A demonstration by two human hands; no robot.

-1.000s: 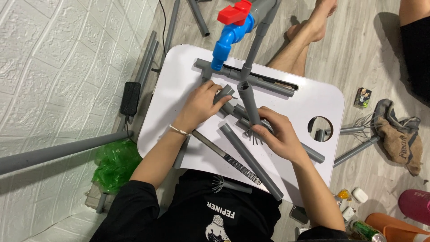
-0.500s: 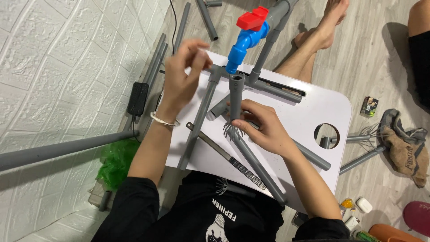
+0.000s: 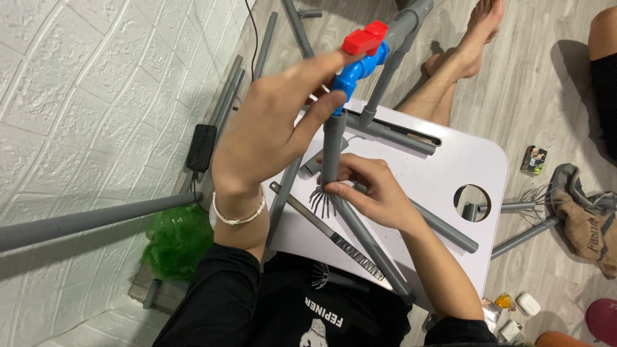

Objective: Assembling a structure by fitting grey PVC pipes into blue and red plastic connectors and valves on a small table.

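Wood-look floor [image 3: 553, 96] beneath white lap table [image 3: 463, 160] strewn with grey pipes [image 3: 443, 228].

Pipes on and around the tabletop [image 3: 463, 160], both hands at the upright pipe.

The left hand [image 3: 270, 135] is raised at the valve [image 3: 360, 64] atop the upright pipe [image 3: 332, 151]; the right hand [image 3: 369, 189] grips that pipe lower down, over the tabletop. Under the right hand lie a long pipe [image 3: 373, 247] and a flat blade [image 3: 334, 241]. Left of the left hand, on the floor, lie a charger [image 3: 201, 146] and a bag [image 3: 177, 241].
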